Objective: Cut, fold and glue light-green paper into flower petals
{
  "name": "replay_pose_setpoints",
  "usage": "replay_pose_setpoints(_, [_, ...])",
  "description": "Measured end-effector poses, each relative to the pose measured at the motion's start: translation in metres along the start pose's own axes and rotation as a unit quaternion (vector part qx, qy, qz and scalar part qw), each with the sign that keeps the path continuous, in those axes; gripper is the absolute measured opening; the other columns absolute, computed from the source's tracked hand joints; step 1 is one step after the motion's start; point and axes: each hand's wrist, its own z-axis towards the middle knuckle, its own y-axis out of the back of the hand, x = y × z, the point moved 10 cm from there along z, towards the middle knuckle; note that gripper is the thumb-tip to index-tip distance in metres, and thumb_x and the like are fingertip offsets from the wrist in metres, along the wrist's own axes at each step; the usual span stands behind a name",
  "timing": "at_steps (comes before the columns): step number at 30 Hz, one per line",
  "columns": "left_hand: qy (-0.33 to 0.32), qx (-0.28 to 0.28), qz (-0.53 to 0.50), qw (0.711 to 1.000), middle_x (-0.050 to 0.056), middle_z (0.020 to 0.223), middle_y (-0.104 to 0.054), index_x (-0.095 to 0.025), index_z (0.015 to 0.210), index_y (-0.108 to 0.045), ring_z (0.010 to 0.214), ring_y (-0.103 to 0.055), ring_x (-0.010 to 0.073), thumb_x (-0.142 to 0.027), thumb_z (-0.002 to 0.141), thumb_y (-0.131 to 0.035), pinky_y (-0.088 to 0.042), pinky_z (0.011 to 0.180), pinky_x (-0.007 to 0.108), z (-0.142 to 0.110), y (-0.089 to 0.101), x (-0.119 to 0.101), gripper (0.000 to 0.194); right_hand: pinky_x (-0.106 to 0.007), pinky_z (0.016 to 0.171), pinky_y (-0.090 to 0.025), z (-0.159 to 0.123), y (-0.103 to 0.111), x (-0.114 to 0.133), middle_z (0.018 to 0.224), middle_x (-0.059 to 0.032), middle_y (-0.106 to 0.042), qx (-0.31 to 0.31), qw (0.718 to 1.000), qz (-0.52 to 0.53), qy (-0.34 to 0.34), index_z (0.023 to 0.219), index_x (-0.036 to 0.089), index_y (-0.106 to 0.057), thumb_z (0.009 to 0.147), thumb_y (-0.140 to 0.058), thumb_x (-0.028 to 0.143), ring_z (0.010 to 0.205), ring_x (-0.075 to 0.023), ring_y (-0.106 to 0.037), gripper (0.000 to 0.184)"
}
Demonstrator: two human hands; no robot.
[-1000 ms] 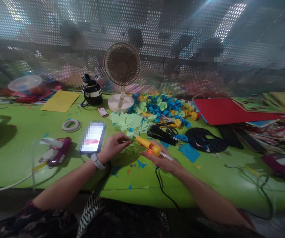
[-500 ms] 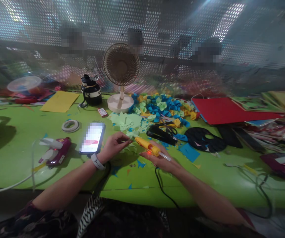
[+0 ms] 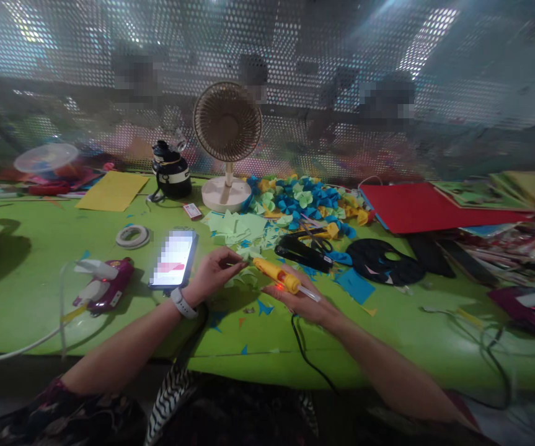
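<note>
My right hand [image 3: 300,298] is closed around a yellow and orange glue gun [image 3: 277,275], whose nozzle points left toward my other hand and whose red light glows. A clear glue stick pokes out of its back end. My left hand [image 3: 211,271], with a watch at the wrist, pinches a small light green paper piece [image 3: 240,266] at the gun's tip. Both hands hover just over the green table [image 3: 35,291]. A black cord [image 3: 305,353] runs from the gun over the table's front edge.
A phone [image 3: 175,258] lies left of my left hand, a purple glue gun [image 3: 104,283] and tape roll [image 3: 132,235] further left. Behind stand a small fan [image 3: 228,142], paper flowers [image 3: 304,198], green cutouts [image 3: 237,226], a black stapler [image 3: 302,253], red sheets [image 3: 420,207].
</note>
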Motion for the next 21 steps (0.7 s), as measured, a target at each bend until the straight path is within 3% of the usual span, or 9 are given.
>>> replay_pose_setpoints(21, [-0.007,0.007,0.008,1.000,0.003,0.071,-0.064,-0.014,0.075,-0.065,0.064,-0.061,0.0117,-0.034,0.076,-0.072,-0.051,0.058,0.022,0.0001,-0.0014,-0.0002,0.021,-0.025,0.051,-0.034,0.0016,0.0013,-0.0018,0.070,0.0028,-0.045,-0.006,0.999,-0.033,0.022,0.080,0.022,-0.049,0.079,-0.066,0.049,0.060,-0.0118,-0.041,0.031])
